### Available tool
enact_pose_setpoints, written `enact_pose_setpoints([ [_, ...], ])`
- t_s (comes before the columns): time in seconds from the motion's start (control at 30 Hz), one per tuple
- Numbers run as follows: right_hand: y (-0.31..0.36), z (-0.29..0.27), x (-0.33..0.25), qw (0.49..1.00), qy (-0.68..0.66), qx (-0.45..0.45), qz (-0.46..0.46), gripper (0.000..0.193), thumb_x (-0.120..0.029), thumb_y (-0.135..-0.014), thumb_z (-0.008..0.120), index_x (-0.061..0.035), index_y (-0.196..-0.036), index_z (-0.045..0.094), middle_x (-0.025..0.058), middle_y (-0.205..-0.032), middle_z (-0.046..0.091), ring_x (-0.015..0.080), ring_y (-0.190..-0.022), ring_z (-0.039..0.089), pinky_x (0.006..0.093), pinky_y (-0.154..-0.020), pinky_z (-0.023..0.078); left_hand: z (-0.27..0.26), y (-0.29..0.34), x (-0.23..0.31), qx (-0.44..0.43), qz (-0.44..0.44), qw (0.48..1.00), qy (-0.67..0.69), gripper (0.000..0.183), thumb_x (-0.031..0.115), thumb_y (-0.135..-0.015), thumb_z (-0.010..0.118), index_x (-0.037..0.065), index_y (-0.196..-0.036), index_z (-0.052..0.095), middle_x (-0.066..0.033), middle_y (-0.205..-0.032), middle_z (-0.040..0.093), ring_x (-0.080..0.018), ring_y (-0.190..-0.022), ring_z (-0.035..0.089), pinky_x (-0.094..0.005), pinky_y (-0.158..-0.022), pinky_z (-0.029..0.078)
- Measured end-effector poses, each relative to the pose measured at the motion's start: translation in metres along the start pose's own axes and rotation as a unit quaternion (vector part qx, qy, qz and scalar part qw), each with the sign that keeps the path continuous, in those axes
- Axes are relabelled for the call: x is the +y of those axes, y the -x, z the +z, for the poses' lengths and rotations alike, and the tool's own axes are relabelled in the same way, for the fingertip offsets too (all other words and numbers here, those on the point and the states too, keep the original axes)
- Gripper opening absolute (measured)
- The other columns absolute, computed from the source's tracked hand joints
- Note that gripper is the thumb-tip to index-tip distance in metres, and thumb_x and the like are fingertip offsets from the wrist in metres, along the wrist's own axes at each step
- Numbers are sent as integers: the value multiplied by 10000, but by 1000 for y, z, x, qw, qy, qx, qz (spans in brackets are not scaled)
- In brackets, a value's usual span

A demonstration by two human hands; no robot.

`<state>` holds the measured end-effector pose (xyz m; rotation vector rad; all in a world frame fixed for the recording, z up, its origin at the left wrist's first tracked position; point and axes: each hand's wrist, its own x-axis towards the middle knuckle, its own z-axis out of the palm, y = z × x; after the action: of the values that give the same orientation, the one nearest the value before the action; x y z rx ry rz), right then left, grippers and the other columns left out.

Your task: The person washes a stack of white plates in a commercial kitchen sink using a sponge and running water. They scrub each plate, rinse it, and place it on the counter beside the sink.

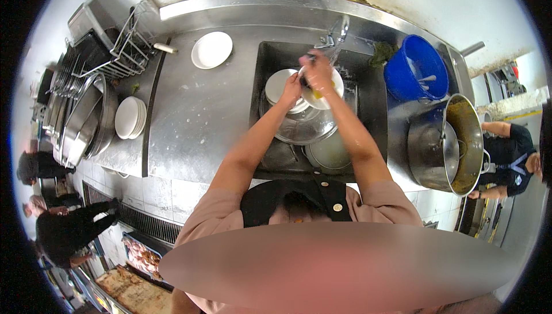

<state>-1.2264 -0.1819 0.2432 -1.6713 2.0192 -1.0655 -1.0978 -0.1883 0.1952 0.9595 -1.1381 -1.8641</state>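
Steel sink (371, 127) holds dishes (278, 84) and a metal vessel (307, 132); over them, left grip (292, 91) pinches a white plate (315, 102); whether blurred right grip (318, 74) is closed, I can't tell. Two o'clock: blue bucket (401, 78) with utensils (426, 79); four: stained pot (469, 136).

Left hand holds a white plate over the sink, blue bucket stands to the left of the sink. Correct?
Bucket side is wrong: the head view shows the blue bucket to the right of the sink. The left hand does hold a white plate over the sink.
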Motion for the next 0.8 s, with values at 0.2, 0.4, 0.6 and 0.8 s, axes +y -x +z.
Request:
enact_pose_setpoints([
  [0.2,1,-4,-3,983,181,17,18,461,-488,-831,413,-101,-1035,558,208,-941,599,386,-849,582,461,-751,457,4,22,-10,1,91,994,67,333,70,-856,461,5,-1183,449,-48,-1028,551,-134,-908,521,-261,-799,415],
  [0.4,-14,-8,-15,859,224,-274,-370,458,-464,-857,383,-75,-931,612,147,-901,634,331,-839,606,419,-759,473,-20,21,1,-115,-50,989,-74,435,-28,-728,531,-10,-1159,468,-79,-1045,573,-197,-941,565,-317,-828,447],
  [0.6,-7,6,-9,985,158,61,39,465,-467,-838,439,-48,-957,601,197,-852,625,377,-807,596,447,-728,463,-10,25,-4,15,70,996,43,381,16,-797,518,-25,-1170,451,-111,-1051,573,-204,-939,569,-314,-828,434],
  [0.8,27,16,33,952,-155,146,219,441,-347,-699,671,-6,-957,562,189,-864,617,340,-792,603,391,-689,465,3,15,-21,139,124,968,165,348,42,-850,486,-7,-1191,434,-116,-1108,548,-215,-965,561,-331,-826,442],
])
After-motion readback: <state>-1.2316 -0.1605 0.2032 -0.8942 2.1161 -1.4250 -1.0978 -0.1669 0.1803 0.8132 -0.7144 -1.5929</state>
